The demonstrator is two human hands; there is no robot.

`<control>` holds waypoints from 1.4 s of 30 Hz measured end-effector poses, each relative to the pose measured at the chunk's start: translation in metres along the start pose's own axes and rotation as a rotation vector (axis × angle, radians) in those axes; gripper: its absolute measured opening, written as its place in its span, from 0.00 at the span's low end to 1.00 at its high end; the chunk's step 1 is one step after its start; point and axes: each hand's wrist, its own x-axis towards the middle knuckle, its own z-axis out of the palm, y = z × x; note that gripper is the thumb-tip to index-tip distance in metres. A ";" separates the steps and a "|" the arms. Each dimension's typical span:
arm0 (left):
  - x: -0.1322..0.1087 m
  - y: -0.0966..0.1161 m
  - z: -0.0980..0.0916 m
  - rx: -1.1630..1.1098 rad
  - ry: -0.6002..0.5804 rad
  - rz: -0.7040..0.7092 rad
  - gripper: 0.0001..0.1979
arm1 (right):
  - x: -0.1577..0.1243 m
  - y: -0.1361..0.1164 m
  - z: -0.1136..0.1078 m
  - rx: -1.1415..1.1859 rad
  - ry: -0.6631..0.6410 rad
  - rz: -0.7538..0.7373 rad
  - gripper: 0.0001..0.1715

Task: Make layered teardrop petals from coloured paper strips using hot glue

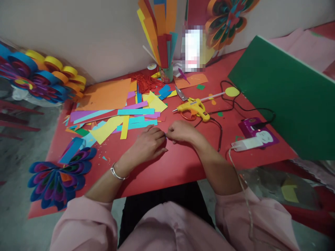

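Observation:
My left hand (150, 142) and my right hand (180, 132) meet low over the red table (167, 167), their fingertips touching or nearly so. Between them shows a tiny purplish bit, too small and too covered to name. The fingers of my right hand are curled into a pinch. Those of my left are bent toward the same spot, its thumb reaching below. Just beyond my right hand lies a yellow glue gun (195, 108) with a glue stick in its back. Cut paper strips (136, 111) in turquoise, purple and yellow lie past my left hand.
A looped-paper flower (62, 174) rests at the table's left edge. A cup (166, 74) of paper strips and scissors (180, 93) are farther back. At right, the glue gun's black cord runs to an extension board (258, 134) near a leaning green board (285, 101).

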 end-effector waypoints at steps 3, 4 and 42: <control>0.000 -0.001 0.002 0.002 0.009 0.004 0.09 | 0.000 0.000 0.000 0.005 -0.001 -0.002 0.16; -0.001 -0.001 0.002 0.004 0.013 0.007 0.09 | 0.000 0.000 0.000 0.008 -0.001 -0.003 0.16; -0.002 -0.004 0.006 -0.003 0.047 0.032 0.11 | 0.002 0.002 0.001 0.035 -0.008 -0.004 0.15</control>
